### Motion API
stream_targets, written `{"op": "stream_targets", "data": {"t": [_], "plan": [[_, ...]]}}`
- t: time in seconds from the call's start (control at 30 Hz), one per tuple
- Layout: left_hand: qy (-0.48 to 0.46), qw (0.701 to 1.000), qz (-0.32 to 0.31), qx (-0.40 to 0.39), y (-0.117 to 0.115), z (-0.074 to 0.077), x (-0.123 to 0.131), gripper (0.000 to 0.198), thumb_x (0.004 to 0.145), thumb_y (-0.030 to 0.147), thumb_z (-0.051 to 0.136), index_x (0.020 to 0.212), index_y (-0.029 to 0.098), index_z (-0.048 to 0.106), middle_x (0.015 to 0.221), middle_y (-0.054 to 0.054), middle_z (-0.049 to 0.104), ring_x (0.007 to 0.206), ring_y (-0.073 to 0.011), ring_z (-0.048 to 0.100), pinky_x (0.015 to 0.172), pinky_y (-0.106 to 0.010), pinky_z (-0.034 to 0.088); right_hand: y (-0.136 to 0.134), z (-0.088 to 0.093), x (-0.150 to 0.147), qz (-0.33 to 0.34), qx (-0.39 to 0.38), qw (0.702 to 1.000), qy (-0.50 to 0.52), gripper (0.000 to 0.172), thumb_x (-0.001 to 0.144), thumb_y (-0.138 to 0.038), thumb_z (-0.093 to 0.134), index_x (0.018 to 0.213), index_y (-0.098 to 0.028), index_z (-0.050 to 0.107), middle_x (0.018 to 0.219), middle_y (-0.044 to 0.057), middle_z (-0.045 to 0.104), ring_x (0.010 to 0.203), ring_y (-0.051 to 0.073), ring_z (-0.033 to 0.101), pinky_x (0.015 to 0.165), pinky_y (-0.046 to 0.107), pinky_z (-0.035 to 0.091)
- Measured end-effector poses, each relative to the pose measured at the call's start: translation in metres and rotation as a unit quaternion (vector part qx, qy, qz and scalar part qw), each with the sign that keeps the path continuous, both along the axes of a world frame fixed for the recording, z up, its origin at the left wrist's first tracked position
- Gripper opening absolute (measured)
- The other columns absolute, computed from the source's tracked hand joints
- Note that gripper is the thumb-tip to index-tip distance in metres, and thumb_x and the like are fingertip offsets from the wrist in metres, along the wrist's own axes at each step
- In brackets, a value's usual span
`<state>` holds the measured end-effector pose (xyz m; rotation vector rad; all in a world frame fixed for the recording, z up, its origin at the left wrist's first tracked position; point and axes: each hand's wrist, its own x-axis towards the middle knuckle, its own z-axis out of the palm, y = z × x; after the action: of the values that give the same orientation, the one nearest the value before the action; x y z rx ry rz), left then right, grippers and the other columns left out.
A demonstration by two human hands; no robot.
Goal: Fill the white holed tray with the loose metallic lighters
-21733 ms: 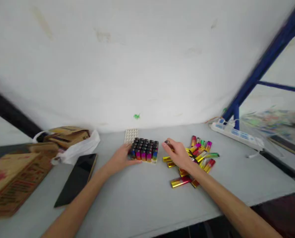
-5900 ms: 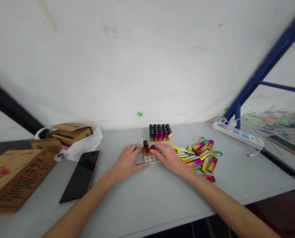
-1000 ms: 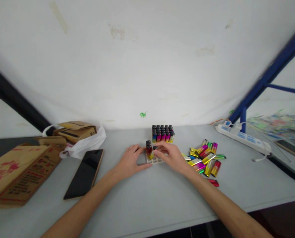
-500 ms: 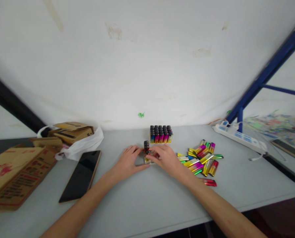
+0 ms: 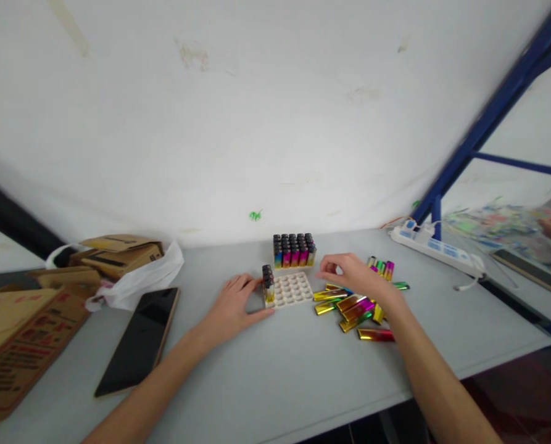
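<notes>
Left hand (image 5: 232, 305): I see it spread, thumb and fingers around the near-left corner of the white tray (image 5: 294, 290).
Right hand (image 5: 347, 274): loosely curled and released, over the loose lighters (image 5: 353, 306) heaped on the surface (image 5: 279, 376).
White tray: between my hands, a column of upright lighters (image 5: 268, 287) along its left edge.
Filled block (image 5: 294, 251): black-topped lighters, upright, just behind.

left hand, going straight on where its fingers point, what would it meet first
The left hand would probably meet the upright lighters in the nearer tray; whether they touch is unclear.
</notes>
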<state>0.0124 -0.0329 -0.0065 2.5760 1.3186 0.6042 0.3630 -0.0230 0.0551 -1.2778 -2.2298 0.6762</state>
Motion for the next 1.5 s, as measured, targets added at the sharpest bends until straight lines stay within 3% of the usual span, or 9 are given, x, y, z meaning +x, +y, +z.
{"op": "stream_targets", "data": {"t": [0.23, 0.33, 0.6, 0.77, 0.9, 1.0, 1.17, 1.33, 1.5], "plan": [[-0.006, 1.000, 0.006, -0.002, 0.000, -0.001, 0.000, 0.059, 0.092, 0.070, 0.073, 0.126, 0.021, 0.070, 0.120, -0.011, 0.069, 0.114, -0.0339, 0.066, 0.105, -0.050, 0.053, 0.000, -0.011, 0.035, 0.014, -0.080, 0.995, -0.057, 0.027, 0.080, -0.043, 0.088, 0.098, -0.023, 0.084, 0.101, 0.009, 0.079, 0.093, 0.030, 0.071, 0.085, 0.039, 0.054], [-0.010, 1.000, 0.000, -0.002, -0.001, 0.001, 0.000, 0.059, 0.092, 0.071, 0.073, 0.125, 0.022, 0.070, 0.120, -0.010, 0.070, 0.114, -0.0334, 0.067, 0.105, -0.049, 0.053, 0.001, -0.014, 0.032, 0.021, -0.077, 0.994, -0.075, 0.024, 0.082, -0.041, 0.086, 0.097, -0.022, 0.083, 0.103, 0.010, 0.078, 0.097, 0.030, 0.071, 0.088, 0.039, 0.054], [0.006, 1.000, 0.004, -0.012, 0.000, 0.002, 0.001, 0.059, 0.093, 0.068, 0.074, 0.129, 0.021, 0.068, 0.121, -0.011, 0.069, 0.114, -0.0334, 0.067, 0.105, -0.050, 0.053, -0.003, -0.010, 0.025, -0.025, -0.051, 0.998, -0.033, 0.026, 0.098, -0.048, 0.071, 0.098, -0.021, 0.071, 0.085, 0.005, 0.076, 0.074, 0.022, 0.065, 0.069, 0.032, 0.048], [-0.006, 1.000, 0.002, -0.013, 0.001, 0.000, 0.000, 0.060, 0.093, 0.068, 0.074, 0.128, 0.020, 0.068, 0.121, -0.011, 0.069, 0.114, -0.0333, 0.066, 0.106, -0.050, 0.053, 0.002, -0.008, 0.011, -0.053, -0.003, 0.997, 0.064, 0.030, 0.102, -0.051, 0.064, 0.108, -0.022, 0.068, 0.071, -0.003, 0.063, 0.065, 0.018, 0.054, 0.065, 0.031, 0.043], [-0.014, 1.000, 0.001, -0.009, 0.001, 0.001, -0.001, 0.058, 0.092, 0.069, 0.075, 0.126, 0.022, 0.070, 0.119, -0.010, 0.070, 0.113, -0.0332, 0.067, 0.104, -0.049, 0.054, 0.011, -0.013, -0.011, -0.072, -0.001, 0.974, 0.214, 0.045, 0.094, -0.064, 0.071, 0.083, -0.022, 0.063, 0.072, -0.003, 0.054, 0.070, 0.017, 0.052, 0.069, 0.031, 0.045], [-0.011, 1.000, 0.003, -0.007, 0.001, 0.002, -0.001, 0.057, 0.092, 0.068, 0.076, 0.127, 0.023, 0.070, 0.118, -0.009, 0.070, 0.112, -0.0334, 0.067, 0.103, -0.050, 0.054, 0.009, -0.015, -0.024, -0.062, -0.051, 0.950, 0.302, 0.052, 0.096, -0.071, 0.066, 0.080, -0.023, 0.057, 0.075, -0.002, 0.056, 0.075, 0.017, 0.054, 0.074, 0.032, 0.048], [-0.002, 1.000, 0.006, -0.013, 0.000, 0.003, 0.000, 0.059, 0.092, 0.066, 0.076, 0.130, 0.022, 0.069, 0.118, -0.010, 0.069, 0.113, -0.0337, 0.067, 0.104, -0.050, 0.054, 0.000, -0.018, -0.040, 0.022, -0.176, 0.886, 0.429, 0.047, 0.099, -0.070, 0.066, 0.103, -0.025, 0.057, 0.089, 0.000, 0.067, 0.078, 0.018, 0.062, 0.078, 0.034, 0.053], [-0.015, 1.000, 0.000, -0.013, 0.001, 0.002, -0.001, 0.057, 0.092, 0.067, 0.076, 0.128, 0.023, 0.070, 0.120, -0.010, 0.070, 0.113, -0.0332, 0.068, 0.104, -0.049, 0.054, -0.001, -0.021, -0.053, 0.004, -0.209, 0.860, 0.465, 0.055, 0.088, -0.074, 0.077, 0.105, -0.026, 0.056, 0.077, -0.007, 0.047, 0.059, 0.012, 0.040, 0.056, 0.027, 0.039], [-0.020, 1.000, 0.000, -0.017, 0.002, 0.001, -0.002, 0.055, 0.092, 0.066, 0.076, 0.127, 0.024, 0.070, 0.119, -0.009, 0.070, 0.114, -0.0335, 0.067, 0.105, -0.050, 0.054, -0.002, -0.024, -0.058, -0.012, -0.220, 0.879, 0.424, 0.056, 0.088, -0.074, 0.077, 0.088, -0.025, 0.049, 0.072, -0.009, 0.034, 0.056, 0.010, 0.028, 0.052, 0.025, 0.027]]}}
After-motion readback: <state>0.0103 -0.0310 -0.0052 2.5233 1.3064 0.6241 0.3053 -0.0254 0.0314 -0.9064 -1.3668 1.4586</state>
